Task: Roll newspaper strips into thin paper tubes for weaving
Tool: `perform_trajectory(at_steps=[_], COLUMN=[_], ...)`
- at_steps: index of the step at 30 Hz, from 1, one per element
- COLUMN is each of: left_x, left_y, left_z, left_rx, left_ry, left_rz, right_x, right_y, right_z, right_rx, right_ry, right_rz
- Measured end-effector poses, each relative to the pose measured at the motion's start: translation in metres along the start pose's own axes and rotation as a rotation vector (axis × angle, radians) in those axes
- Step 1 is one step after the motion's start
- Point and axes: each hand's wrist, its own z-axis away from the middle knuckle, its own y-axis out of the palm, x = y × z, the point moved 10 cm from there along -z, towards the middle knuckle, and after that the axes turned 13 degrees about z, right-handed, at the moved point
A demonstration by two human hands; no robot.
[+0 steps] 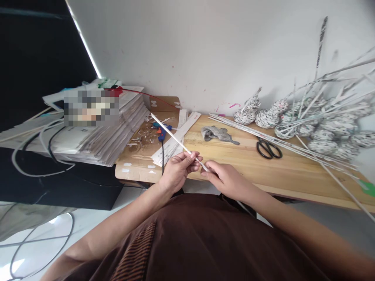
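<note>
A thin white paper stick point(172, 136) runs diagonally from the upper left down to both hands, over the table's front edge. My left hand point(179, 168) pinches it between thumb and fingers, palm turned partly up. Just to the right, my right hand point(220, 175) closes its thumb and fingers round the lower end of the same stick. Flat paper strips point(175, 140) lie behind my left hand. A blue glue gun point(163, 132) rests beside them on a cardboard sheet point(137, 166) strewn with scraps.
A tall paper stack point(117, 132) stands at left, with cables around it. On the wooden table point(205, 150) are a grey glove point(218, 134), black scissors point(268, 148) and long paper sticks point(249, 129). Several woven paper shapes point(267, 118) crowd the right, sticks jutting out.
</note>
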Motion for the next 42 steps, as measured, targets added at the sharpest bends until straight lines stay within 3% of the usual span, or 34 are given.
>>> perform_trajectory(at_steps=[2, 3, 7, 9, 14, 16, 22, 24, 29, 31, 33, 38, 40, 42], left_x=[-0.002, -0.002, -0.001, 0.000, 0.003, 0.002, 0.006, 0.005, 0.005, 0.003, 0.000, 0.003, 0.005, 0.004], left_y=[0.000, 0.000, 0.001, 0.002, 0.001, -0.001, 0.000, 0.001, 0.002, 0.002, 0.001, 0.002, 0.003, 0.003], left_z=[-0.001, -0.001, 0.000, 0.000, 0.000, -0.001, 0.001, 0.001, 0.000, 0.000, 0.000, 0.002, 0.001, 0.000], left_rx=[-0.001, -0.001, 0.010, 0.011, 0.007, 0.004, 0.017, 0.026, 0.042, 0.040, 0.033, 0.043, 0.054, 0.065], left_ry=[0.015, 0.021, 0.007, -0.001, -0.003, 0.009, -0.038, -0.035, -0.028, -0.013, 0.001, -0.023, -0.026, -0.022], left_rz=[-0.010, -0.010, 0.013, 0.021, -0.003, -0.004, 0.001, 0.003, -0.028, -0.034, -0.030, -0.009, -0.004, -0.002], right_x=[0.004, 0.001, -0.009, -0.010, -0.001, 0.001, -0.006, -0.009, 0.004, 0.012, 0.005, -0.013, -0.014, -0.011], right_y=[-0.010, -0.005, 0.036, 0.041, -0.003, -0.006, 0.043, 0.042, 0.001, -0.007, -0.002, 0.042, 0.039, 0.019], right_z=[0.001, 0.000, 0.002, 0.002, -0.005, -0.005, 0.000, 0.000, -0.005, -0.004, -0.004, 0.001, 0.000, -0.003], right_rx=[-0.101, -0.067, 0.289, 0.335, -0.038, -0.068, 0.354, 0.328, -0.038, -0.118, -0.079, 0.324, 0.299, 0.131], right_ry=[-0.015, 0.006, 0.092, 0.096, 0.011, 0.010, 0.072, 0.092, -0.014, -0.060, -0.027, 0.125, 0.121, 0.073], right_rz=[0.108, 0.041, -0.574, -0.663, -0.049, -0.014, -0.760, -0.696, 0.068, 0.220, 0.142, -0.552, -0.482, -0.178])
